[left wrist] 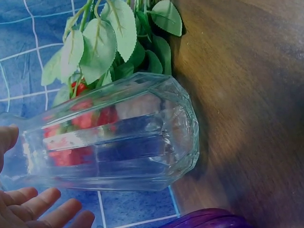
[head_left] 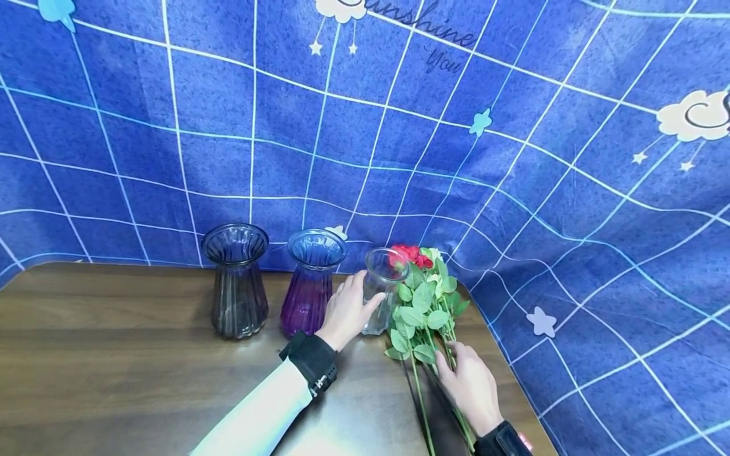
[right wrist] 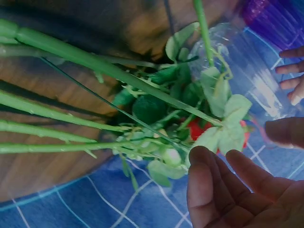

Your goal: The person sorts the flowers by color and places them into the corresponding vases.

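Note:
My left hand (head_left: 349, 310) is at the left side of a clear glass vase (head_left: 377, 310), thumb and fingers spread apart near its neck. In the left wrist view the clear vase (left wrist: 128, 137) stands with a gap between it and the relaxed fingertips (left wrist: 50, 199). My right hand (head_left: 470, 383) hovers over the stems of a bunch of artificial flowers (head_left: 424, 310) lying on the table. The bunch has red blooms (head_left: 407, 255) and green leaves. In the right wrist view, the fingers (right wrist: 202, 185) are loosely bent beside the stems (right wrist: 114, 71), with nothing gripped.
A purple-and-blue glass vase (head_left: 308, 297) stands just left of the clear one. Farther left is a dark grey glass vase (head_left: 239, 291). The wooden table (head_left: 114, 354) ends at a blue gridded cloth (head_left: 228, 139) hanging behind and to the right.

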Demonstrator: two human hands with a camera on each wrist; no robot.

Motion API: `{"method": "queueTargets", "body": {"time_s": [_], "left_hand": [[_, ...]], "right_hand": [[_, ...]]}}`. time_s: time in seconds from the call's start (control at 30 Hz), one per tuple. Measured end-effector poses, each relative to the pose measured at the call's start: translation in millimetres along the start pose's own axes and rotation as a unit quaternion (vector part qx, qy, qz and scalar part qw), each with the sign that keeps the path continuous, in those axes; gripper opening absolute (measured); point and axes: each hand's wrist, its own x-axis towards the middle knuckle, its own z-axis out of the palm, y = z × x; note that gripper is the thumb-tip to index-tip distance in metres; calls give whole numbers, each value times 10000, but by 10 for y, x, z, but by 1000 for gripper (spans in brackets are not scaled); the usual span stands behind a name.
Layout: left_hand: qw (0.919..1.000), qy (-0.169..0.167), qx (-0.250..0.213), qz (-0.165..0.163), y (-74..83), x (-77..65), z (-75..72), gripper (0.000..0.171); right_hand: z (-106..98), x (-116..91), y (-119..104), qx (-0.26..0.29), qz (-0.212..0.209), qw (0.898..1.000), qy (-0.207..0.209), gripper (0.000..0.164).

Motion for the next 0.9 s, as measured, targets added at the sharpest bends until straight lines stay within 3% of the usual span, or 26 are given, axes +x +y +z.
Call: {"method": "queueTargets", "body": {"time_s": [0.43,0.9], "left_hand": [[9996,181,192,59,-54,54,88,57],[9978,400,523,114,-40,81,102,55]], "right_hand": [[160,87,280,91,511,9978,-413,25],[210,261,335,258,662,9963,-485,26]]}}
